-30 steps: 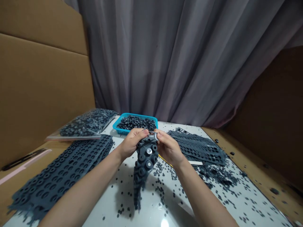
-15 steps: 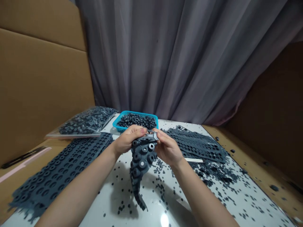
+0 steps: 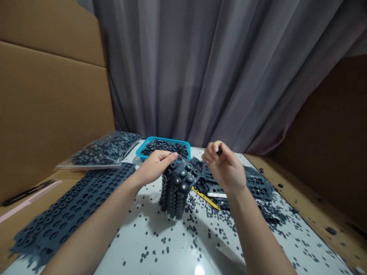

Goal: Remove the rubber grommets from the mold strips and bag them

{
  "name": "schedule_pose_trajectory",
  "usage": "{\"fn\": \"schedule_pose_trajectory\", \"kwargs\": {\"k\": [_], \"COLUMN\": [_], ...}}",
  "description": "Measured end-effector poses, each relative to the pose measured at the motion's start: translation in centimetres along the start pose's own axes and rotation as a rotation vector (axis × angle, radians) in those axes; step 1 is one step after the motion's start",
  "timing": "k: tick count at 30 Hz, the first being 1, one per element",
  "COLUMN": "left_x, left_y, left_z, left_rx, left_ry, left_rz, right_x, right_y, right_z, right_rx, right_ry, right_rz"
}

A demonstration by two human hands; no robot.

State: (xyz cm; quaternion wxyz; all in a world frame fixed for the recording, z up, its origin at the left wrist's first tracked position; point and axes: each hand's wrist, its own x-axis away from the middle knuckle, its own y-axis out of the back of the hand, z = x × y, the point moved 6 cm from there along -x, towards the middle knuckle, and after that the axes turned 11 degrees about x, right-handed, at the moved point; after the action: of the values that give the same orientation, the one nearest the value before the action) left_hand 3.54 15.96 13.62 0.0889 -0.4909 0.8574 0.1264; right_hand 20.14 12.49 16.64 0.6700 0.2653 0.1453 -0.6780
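My left hand (image 3: 156, 165) is closed on the upper edge of a dark grey rubber sheet (image 3: 179, 183) covered in ring-shaped studs, which hangs curled above the white table. To the right and a little higher, my right hand (image 3: 226, 166) is raised with its fingers curled. Between its thumb and forefinger sits a small black rubber piece (image 3: 219, 150), apart from the sheet. Behind the left hand stands a blue basket (image 3: 140, 148) filled with small black rubber parts (image 3: 168, 146).
A clear bag (image 3: 106, 149) of similar parts lies back left. Studded sheets (image 3: 74, 206) lie at left, and more sheets (image 3: 256, 181) are stacked at right. A yellow tool (image 3: 206, 198) rests near the stack. Small black discs (image 3: 220, 231) are scattered over the table (image 3: 129, 244).
My right hand has left the sheet and moved up and right with a small black piece. The sheet has swung round in my left hand. The yellow tool has come into view.
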Motion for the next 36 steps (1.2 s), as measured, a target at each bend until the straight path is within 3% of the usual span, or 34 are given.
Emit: {"fn": "schedule_pose_trajectory", "kwargs": {"k": [3, 6, 11, 16, 24, 29, 31, 36], "left_x": [0.3, 0.6, 1.1, 1.6, 1.5, 0.5, 0.1, -0.1], "left_y": [1.1, 1.3, 0.2, -0.6, -0.6, -1.1, -1.4, -1.6], "left_z": [-0.5, -0.7, -1.6, -2.6, -2.3, -0.3, 0.2, 1.4], "left_rx": [-0.195, -0.306, -0.415, -0.538, -0.541, -0.158, 0.058, 0.413], "left_ry": [0.002, 0.006, -0.066, -0.084, -0.094, -0.036, -0.042, -0.089], "left_rz": [-0.12, -0.184, -0.186, -0.186, -0.001, 0.214, 0.18, -0.156], "right_x": [0.2, 1.0, 2.2, 2.2, 2.3, 2.5, 2.5, 2.4], "right_y": [0.5, -2.0, -6.0, -5.9, -6.6, -6.8, -6.7, -6.7], "right_z": [0.0, 0.3, 0.3, -0.3, 0.0, -1.5, -2.0, -2.7], "right_rx": [0.113, 0.433, 0.93, 1.083, 0.594, 0.317, 0.144, -0.273], "right_ry": [0.023, 0.046, 0.125, 0.117, 0.119, -0.016, -0.083, -0.193], "right_rz": [-0.034, 0.083, 0.241, 0.267, 0.449, 0.523, 0.486, 0.243]}}
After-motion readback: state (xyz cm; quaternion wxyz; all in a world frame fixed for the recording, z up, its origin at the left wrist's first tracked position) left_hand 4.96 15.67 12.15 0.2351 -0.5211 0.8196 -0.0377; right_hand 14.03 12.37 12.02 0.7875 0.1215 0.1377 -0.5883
